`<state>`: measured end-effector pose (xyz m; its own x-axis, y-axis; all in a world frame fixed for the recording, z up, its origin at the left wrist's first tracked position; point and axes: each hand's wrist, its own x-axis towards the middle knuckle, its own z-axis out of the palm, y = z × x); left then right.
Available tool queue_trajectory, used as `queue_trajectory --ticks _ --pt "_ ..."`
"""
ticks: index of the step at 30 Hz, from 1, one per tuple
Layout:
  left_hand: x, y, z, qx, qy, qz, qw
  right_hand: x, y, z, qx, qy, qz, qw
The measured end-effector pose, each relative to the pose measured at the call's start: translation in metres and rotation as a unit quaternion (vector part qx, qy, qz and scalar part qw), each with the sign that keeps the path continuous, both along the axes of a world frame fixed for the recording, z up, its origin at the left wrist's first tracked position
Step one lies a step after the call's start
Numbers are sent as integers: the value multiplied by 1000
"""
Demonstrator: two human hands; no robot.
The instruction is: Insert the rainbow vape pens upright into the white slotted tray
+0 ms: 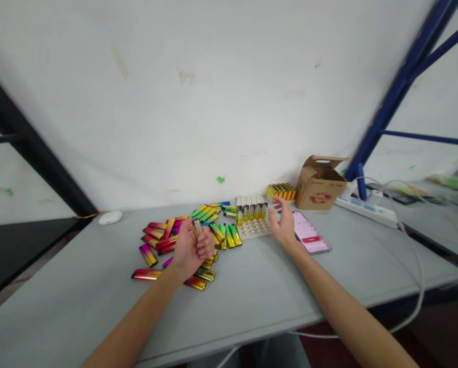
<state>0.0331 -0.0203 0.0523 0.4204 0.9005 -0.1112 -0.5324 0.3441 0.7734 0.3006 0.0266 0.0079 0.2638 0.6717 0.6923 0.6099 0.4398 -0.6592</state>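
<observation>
My left hand (pixel 192 248) is closed around a lighter (pixel 197 226), whose silvery end sticks up out of the fist. Beneath and around it spreads a loose pile of shiny lighters, among them a red and yellow lighter (pixel 146 274) and a green and yellow lighter (pixel 235 235). A pale tray with rows of small pockets (pixel 254 230) lies right of the pile, with a row of yellow lighters (pixel 252 212) standing upright in it. My right hand (pixel 283 222) is beside the tray's right edge, fingers apart, with nothing visible in it.
Behind the tray stands a block of orange cylinders (pixel 282 191), next to an open cardboard box (pixel 320 185). A phone (pixel 312 235) lies right of my right hand. A white power strip (pixel 368 208) with cables is farther right. A white case (pixel 110 217) sits at left, near the wall.
</observation>
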Motion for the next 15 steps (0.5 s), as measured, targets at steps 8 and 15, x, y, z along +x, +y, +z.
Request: queue_trajectory --ticks 8,15 --pt "8 29 16 39 65 129 989 -19 19 -29 -123 56 66 989" --pt "32 35 -4 48 94 72 992 -12 17 -24 -147 69 79 984"
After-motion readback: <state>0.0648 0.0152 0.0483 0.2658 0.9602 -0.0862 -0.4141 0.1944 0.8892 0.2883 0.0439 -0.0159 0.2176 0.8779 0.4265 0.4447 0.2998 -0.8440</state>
